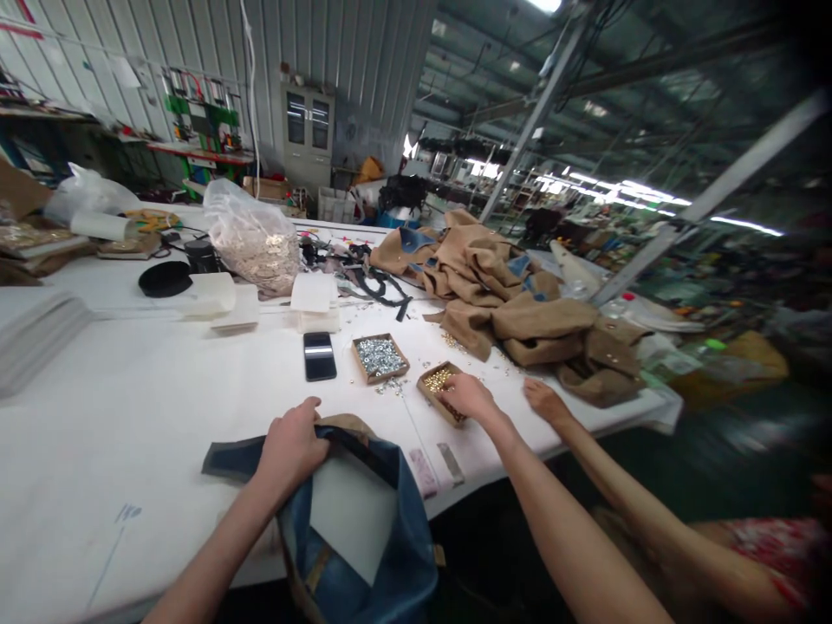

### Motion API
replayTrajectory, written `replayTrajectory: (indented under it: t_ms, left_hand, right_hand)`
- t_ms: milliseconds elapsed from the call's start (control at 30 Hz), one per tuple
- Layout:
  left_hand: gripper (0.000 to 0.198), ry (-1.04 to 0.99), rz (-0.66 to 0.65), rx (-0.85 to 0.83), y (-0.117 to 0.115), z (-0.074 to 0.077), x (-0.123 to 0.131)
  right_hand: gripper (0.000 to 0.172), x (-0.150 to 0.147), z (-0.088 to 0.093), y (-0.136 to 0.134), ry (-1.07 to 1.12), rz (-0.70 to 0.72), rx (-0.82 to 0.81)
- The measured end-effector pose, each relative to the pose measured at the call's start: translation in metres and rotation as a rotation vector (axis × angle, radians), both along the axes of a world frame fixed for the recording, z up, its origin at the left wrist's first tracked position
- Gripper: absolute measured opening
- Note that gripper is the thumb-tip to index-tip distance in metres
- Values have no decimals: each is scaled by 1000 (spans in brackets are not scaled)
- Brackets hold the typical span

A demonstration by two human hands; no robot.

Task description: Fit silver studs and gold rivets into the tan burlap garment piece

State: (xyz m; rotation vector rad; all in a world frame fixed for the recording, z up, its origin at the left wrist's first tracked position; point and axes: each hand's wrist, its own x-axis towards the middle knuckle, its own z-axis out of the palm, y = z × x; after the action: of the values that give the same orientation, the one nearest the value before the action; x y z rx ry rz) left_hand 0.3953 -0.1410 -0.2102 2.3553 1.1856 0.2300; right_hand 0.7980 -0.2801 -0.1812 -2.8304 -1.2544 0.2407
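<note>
My left hand (295,444) is closed on the upper edge of a blue and tan fabric bag (406,520), which leans over the table's front edge. The bag's mouth faces me, and a pale flat sheet (354,511) shows inside it. My right hand (466,395) reaches into a small cardboard box (425,390) of gold-coloured metal studs (437,379). Its fingers are bent together, and their tips are partly hidden among the pieces. Left of that box stands a second cardboard box (372,378) filled with silver metal rings or eyelets (380,355).
A co-worker's hand (544,403) rests on the table close to my right. Brown fabric bags (507,286) are heaped behind the boxes. A dark phone (320,357), white card stacks (315,295), a black round tray (165,278) and a clear plastic sack (253,243) lie farther left.
</note>
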Motion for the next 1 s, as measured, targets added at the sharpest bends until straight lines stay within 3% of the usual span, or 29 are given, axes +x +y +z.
replayTrajectory:
  t_ms: [167,300,500,600,700,900,1000]
  left_hand:
    - [78,-13,-64,-49,9,1,-2]
    - [74,-17,-76,-44,5,3,-3]
    - [66,-54,-75,28,0,11,0]
    - [68,-56,-97,25,-9,19,-6]
    - [81,-21,-124,7,-21,27,-19]
    - [95,95,-115,63,-28,38,-36]
    - [97,115,-98,0,-23,41,-41]
  right_hand:
    - [10,-4,-7,-8,-30,-6,47]
    - [20,-19,1,4,-103,-14,106]
    - [26,-56,10,79,-66,225,187]
    - [29,-63,3,119,-44,203,115]
    - [27,-61,-5,140,-46,146,71]
    - [23,-54,-15,141,-47,186,91]
    - [26,-54,-18,138,-52,201,122]
